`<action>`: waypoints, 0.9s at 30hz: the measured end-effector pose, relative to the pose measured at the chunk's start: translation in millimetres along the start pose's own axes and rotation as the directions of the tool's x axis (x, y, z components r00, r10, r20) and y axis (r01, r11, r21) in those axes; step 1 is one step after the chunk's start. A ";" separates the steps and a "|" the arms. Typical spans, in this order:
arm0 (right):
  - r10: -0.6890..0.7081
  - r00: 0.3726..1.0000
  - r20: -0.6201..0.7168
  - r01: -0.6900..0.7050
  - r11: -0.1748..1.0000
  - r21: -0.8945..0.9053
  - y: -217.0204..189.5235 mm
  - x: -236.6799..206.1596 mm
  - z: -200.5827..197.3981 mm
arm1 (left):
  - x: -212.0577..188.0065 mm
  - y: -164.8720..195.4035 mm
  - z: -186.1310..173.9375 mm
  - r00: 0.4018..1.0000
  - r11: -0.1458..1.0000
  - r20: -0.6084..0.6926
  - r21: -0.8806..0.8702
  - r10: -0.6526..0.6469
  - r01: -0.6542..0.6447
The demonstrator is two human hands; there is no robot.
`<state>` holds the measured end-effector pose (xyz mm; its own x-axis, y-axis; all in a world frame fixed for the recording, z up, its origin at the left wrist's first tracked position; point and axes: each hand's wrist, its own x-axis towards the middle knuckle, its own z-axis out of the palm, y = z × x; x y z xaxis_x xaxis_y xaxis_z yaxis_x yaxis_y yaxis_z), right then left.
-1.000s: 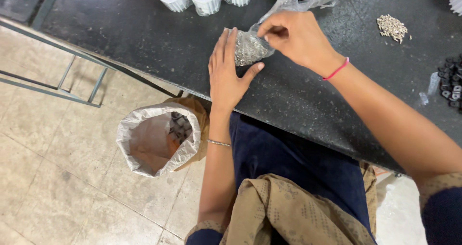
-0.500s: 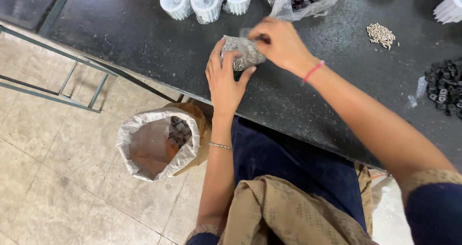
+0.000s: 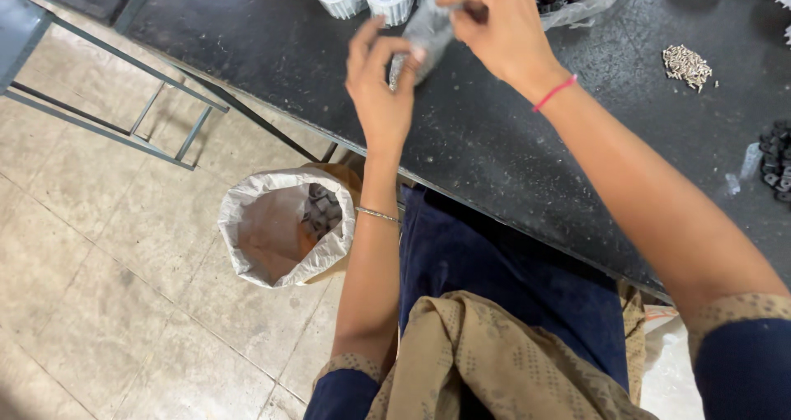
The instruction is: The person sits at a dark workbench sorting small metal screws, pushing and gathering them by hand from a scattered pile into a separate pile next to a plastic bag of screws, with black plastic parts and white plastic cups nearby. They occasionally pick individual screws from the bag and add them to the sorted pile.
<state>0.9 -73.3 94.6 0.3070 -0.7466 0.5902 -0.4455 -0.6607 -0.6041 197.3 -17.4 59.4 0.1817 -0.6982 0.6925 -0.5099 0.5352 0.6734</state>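
We see a small clear plastic bag of tiny grey parts, motion-blurred, lifted just above the dark tabletop, upright between our two hands.

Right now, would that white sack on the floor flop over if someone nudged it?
The white sack probably stays put: dark parts weigh its bottom. Its rolled rim looks soft and crumpled, so the walls would likely dent, not hold stiff.

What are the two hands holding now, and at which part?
A small clear plastic bag: the right hand pinches its top, the left hand touches its lower side.
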 end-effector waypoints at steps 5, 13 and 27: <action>0.038 0.998 0.049 -0.037 0.999 -0.014 -3.3 -34.3 -35.4 | -22.3 4.4 5.9 0.998 0.994 0.048 -0.091 -0.050 0.054; 0.247 0.963 0.107 -0.237 0.967 -0.099 -29.0 -96.1 -82.6 | -16.9 -27.4 -14.4 0.986 0.958 -0.089 0.240 -0.141 0.158; 0.415 0.882 0.224 -0.464 0.848 0.257 -19.2 -137.7 -44.0 | -10.5 -22.6 -30.2 0.983 0.859 -0.130 0.480 -0.128 0.175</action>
<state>-69.8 45.6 48.6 0.2746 -0.9498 0.1500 -0.3036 -0.2337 -0.9237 232.4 -7.8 44.8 0.3532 -0.6933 0.6282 -0.8101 0.1093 0.5761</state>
